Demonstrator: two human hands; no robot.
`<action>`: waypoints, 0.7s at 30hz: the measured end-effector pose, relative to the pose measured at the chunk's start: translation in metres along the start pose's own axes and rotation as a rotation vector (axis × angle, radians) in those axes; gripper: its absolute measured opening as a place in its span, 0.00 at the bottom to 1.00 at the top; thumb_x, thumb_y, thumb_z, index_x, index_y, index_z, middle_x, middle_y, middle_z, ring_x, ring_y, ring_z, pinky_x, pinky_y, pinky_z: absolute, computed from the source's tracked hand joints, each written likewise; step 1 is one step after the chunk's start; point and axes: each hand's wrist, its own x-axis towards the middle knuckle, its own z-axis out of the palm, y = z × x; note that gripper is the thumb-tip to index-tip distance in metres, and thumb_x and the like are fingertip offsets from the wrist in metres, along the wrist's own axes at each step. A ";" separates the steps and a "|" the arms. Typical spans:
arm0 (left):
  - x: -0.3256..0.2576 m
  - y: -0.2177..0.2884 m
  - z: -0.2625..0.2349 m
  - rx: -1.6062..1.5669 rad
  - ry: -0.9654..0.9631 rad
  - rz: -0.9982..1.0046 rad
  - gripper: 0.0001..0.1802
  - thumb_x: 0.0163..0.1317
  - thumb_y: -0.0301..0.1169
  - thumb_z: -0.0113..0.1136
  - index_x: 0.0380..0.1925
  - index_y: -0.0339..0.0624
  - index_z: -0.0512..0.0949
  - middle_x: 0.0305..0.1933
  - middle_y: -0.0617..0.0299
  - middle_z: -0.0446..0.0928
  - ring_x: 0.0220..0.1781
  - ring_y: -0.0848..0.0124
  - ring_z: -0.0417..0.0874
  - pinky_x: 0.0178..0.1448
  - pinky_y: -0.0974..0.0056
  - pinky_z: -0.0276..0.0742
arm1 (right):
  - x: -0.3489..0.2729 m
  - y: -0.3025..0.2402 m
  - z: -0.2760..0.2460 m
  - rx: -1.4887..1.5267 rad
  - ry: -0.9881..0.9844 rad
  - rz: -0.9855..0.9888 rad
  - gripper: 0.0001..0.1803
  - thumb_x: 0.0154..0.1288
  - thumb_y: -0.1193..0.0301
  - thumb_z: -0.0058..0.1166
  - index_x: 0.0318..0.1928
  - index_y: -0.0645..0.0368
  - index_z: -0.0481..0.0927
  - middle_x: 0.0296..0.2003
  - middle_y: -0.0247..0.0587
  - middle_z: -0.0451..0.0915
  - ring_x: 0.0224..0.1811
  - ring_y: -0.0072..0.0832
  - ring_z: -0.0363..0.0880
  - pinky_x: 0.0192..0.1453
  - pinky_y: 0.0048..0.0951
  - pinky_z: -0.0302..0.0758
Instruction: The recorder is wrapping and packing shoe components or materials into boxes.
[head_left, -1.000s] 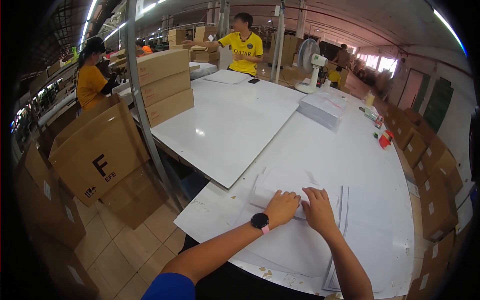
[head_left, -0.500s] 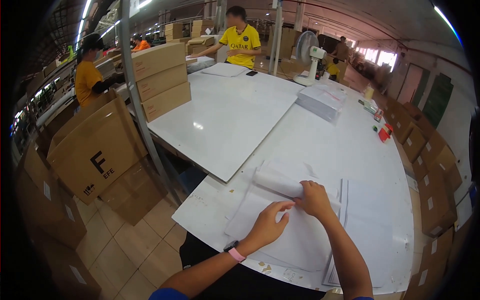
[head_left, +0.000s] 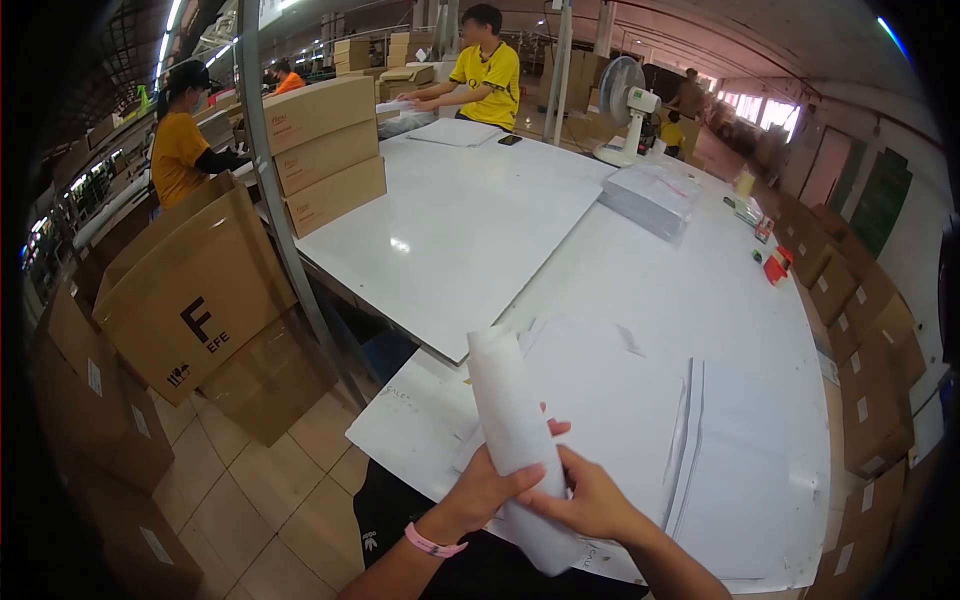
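A thick white paper roll (head_left: pixel 507 405) stands tilted above the near edge of the table, its upper end leaning left and away from me. My left hand (head_left: pixel 487 492) is wrapped round its lower half from the left, thumb across the front. From the right, my right hand (head_left: pixel 592 492) grips the same roll, with its thumb on the front and fingertips showing past the far side. Whether anything is inside the roll cannot be seen. Thin white sheets (head_left: pixel 600 385) lie flat on the white table beyond my hands, and a stack of white sheets (head_left: pixel 740 460) lies to their right.
A raised white board (head_left: pixel 450 250) covers the table's left part, with three cardboard boxes (head_left: pixel 330 155) stacked beside a metal post (head_left: pixel 272 190). Farther back are a plastic-wrapped stack (head_left: pixel 650 200), a fan (head_left: pixel 625 105), and a red tape dispenser (head_left: pixel 778 265). Two co-workers (head_left: pixel 488 75) (head_left: pixel 180 140) stand beyond.
The roll, which lay on the sheets, is now lifted, upright and nearer to me. My left hand has closed on it and my right hand has come toward me. The yellow-shirted person's arms moved.
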 end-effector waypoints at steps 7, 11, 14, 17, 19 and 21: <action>-0.037 0.011 -0.019 -0.223 0.006 -0.227 0.52 0.77 0.49 0.79 0.88 0.36 0.60 0.83 0.34 0.77 0.87 0.46 0.78 0.89 0.39 0.77 | -0.028 0.033 0.002 -0.128 -0.229 0.119 0.25 0.83 0.63 0.72 0.72 0.61 0.85 0.66 0.48 0.91 0.62 0.41 0.93 0.66 0.43 0.88; -0.039 0.019 -0.039 -0.413 0.193 -0.259 0.46 0.82 0.48 0.74 0.87 0.38 0.62 0.84 0.38 0.73 0.84 0.42 0.80 0.88 0.37 0.80 | -0.036 0.042 0.036 -0.394 0.331 -0.267 0.34 0.69 0.61 0.82 0.74 0.50 0.87 0.73 0.54 0.84 0.77 0.53 0.82 0.78 0.53 0.81; -0.034 0.002 -0.053 -0.472 0.222 -0.355 0.43 0.85 0.47 0.71 0.87 0.38 0.63 0.83 0.40 0.75 0.82 0.44 0.82 0.85 0.40 0.84 | -0.034 0.033 0.053 -0.796 0.196 -0.551 0.40 0.61 0.59 0.87 0.74 0.47 0.88 0.85 0.58 0.70 0.90 0.63 0.63 0.90 0.68 0.65; -0.029 -0.004 -0.051 -0.455 0.190 -0.440 0.42 0.88 0.50 0.66 0.88 0.39 0.63 0.81 0.42 0.78 0.79 0.48 0.84 0.81 0.44 0.88 | -0.034 0.019 0.064 -0.760 0.140 -0.763 0.36 0.65 0.66 0.78 0.75 0.42 0.89 0.87 0.55 0.68 0.92 0.64 0.59 0.94 0.77 0.52; -0.026 0.004 -0.038 -0.454 0.196 -0.465 0.42 0.88 0.52 0.65 0.88 0.38 0.62 0.81 0.43 0.78 0.78 0.49 0.85 0.79 0.45 0.89 | -0.038 0.011 0.066 -0.687 0.073 -0.859 0.28 0.74 0.66 0.70 0.72 0.27 0.92 0.88 0.38 0.74 0.97 0.58 0.54 0.93 0.88 0.42; -0.022 0.004 -0.042 -0.468 0.139 -0.540 0.44 0.90 0.55 0.62 0.88 0.36 0.61 0.80 0.43 0.79 0.78 0.52 0.85 0.78 0.45 0.89 | -0.040 0.003 0.060 -0.673 -0.031 -0.884 0.26 0.74 0.66 0.69 0.70 0.30 0.94 0.88 0.37 0.74 0.97 0.58 0.55 0.94 0.86 0.41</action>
